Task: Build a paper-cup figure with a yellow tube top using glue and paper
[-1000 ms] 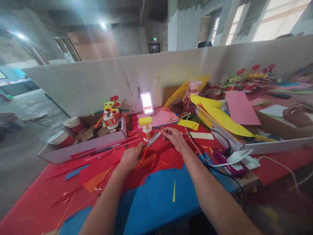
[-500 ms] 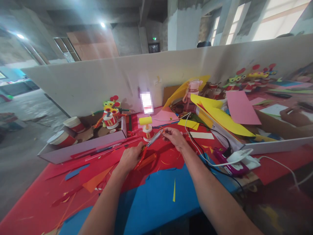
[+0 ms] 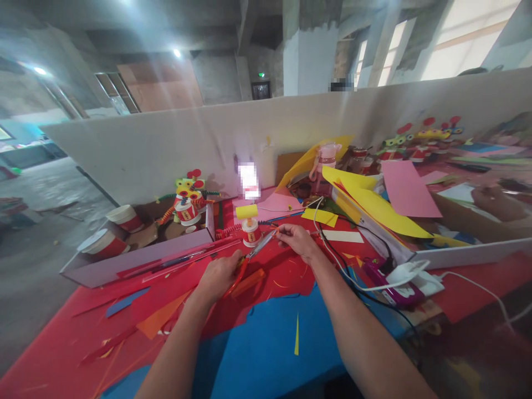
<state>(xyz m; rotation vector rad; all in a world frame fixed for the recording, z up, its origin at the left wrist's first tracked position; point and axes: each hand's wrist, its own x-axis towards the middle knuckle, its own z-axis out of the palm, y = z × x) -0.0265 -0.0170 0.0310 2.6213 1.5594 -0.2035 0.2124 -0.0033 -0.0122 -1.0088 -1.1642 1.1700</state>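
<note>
My left hand (image 3: 219, 276) is closed around the orange handles of a pair of scissors (image 3: 261, 243), whose blades point away and to the right. At the blade tips, my right hand (image 3: 298, 240) pinches a small orange piece of paper (image 3: 274, 232), mostly hidden by the fingers. Just behind the blades stands a small red-and-white paper cup (image 3: 251, 234) with coiled paper arms and a yellow paper roll (image 3: 246, 211) on top. Beneath my hands lie red paper and an orange strip (image 3: 248, 282).
A shallow box (image 3: 137, 265) at left holds paper cups and a finished-looking paper figure (image 3: 188, 202). At right, a box (image 3: 465, 250) carries yellow and pink sheets. Cables run to a purple power strip (image 3: 393, 285). Blue paper (image 3: 266, 343) covers the near edge. Another person's hand (image 3: 494, 200) is far right.
The view has tilted up slightly, so the table sits lower in the picture. Both hands keep nearly the same pose, with the scissors still at the orange paper.
</note>
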